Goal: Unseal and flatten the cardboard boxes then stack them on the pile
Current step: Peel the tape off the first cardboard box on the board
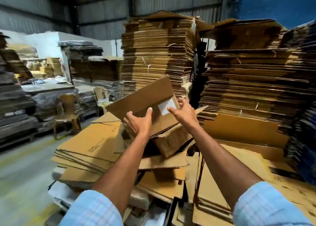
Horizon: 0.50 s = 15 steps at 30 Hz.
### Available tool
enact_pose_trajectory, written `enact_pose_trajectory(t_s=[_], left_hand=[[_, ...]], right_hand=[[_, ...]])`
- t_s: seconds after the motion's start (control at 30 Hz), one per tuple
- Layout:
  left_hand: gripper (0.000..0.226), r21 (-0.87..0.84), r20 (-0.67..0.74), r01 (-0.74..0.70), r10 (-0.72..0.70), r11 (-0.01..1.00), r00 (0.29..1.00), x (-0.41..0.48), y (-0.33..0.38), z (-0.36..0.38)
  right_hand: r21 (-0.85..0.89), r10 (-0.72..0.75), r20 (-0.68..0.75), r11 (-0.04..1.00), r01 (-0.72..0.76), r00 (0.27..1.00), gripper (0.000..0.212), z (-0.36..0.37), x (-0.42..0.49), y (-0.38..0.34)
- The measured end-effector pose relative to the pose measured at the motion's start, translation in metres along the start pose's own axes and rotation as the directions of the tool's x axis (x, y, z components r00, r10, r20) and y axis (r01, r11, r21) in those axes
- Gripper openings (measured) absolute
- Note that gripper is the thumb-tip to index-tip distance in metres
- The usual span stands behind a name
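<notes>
A flattened brown cardboard box [143, 95] with a white label [166, 105] lies tilted over the low pile of flat cartons [89, 145] in front of me. My left hand [138, 123] is stretched out at its near edge, fingers spread, thumb against the cardboard. My right hand [183, 113] is spread open beside the label, its fingertips just off the box's right end. Neither hand is closed on the box. Under the tilted box lies a smaller, partly collapsed carton [171, 143].
Tall stacks of flat cartons rise behind the pile, one at centre [153, 54] and one at right [256, 82]. A brown plastic chair [66, 112] and a pale chair [100, 92] stand to the left. Bare concrete floor [22, 171] runs along the left.
</notes>
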<state>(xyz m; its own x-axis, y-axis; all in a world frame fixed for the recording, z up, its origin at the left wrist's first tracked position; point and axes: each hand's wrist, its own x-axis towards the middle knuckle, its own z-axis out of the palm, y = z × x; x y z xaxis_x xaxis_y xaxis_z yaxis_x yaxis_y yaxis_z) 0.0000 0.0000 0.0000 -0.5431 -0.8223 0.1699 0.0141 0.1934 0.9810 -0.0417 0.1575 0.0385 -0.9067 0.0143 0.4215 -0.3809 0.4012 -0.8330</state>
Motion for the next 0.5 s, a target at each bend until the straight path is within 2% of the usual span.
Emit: enact_pose_trajectory(t_s=[0.1, 0.17, 0.3, 0.4, 0.5], left_hand=[[0.098, -0.029, -0.149, 0.074, -0.078, 0.997, 0.986, 0.03, -0.011, 0.006], [0.101, -0.019, -0.188, 0.109, -0.111, 0.994, 0.976, 0.051, -0.019, 0.012], [0.109, -0.006, -0.225, 0.122, -0.12, 0.993, 0.967, 0.076, -0.031, 0.026], [0.112, -0.091, -0.193, 0.176, -0.191, 0.98, 0.962, 0.089, -0.034, 0.03], [0.11, -0.159, -0.131, 0.217, -0.239, 0.963, 0.962, 0.108, -0.035, 0.032]], right_hand=[[-0.155, -0.029, 0.034, 0.987, 0.034, 0.999, 0.083, 0.013, 0.027, 0.001], [-0.199, -0.016, 0.047, 0.98, 0.025, 0.999, 0.085, 0.022, 0.044, 0.007], [-0.218, 0.002, 0.012, 0.976, 0.0, 1.0, 0.106, 0.033, 0.071, 0.024], [-0.162, -0.035, 0.081, 0.986, 0.048, 0.996, 0.098, 0.035, 0.089, 0.025], [-0.115, -0.041, 0.15, 0.992, 0.058, 0.988, 0.08, 0.035, 0.106, 0.02]])
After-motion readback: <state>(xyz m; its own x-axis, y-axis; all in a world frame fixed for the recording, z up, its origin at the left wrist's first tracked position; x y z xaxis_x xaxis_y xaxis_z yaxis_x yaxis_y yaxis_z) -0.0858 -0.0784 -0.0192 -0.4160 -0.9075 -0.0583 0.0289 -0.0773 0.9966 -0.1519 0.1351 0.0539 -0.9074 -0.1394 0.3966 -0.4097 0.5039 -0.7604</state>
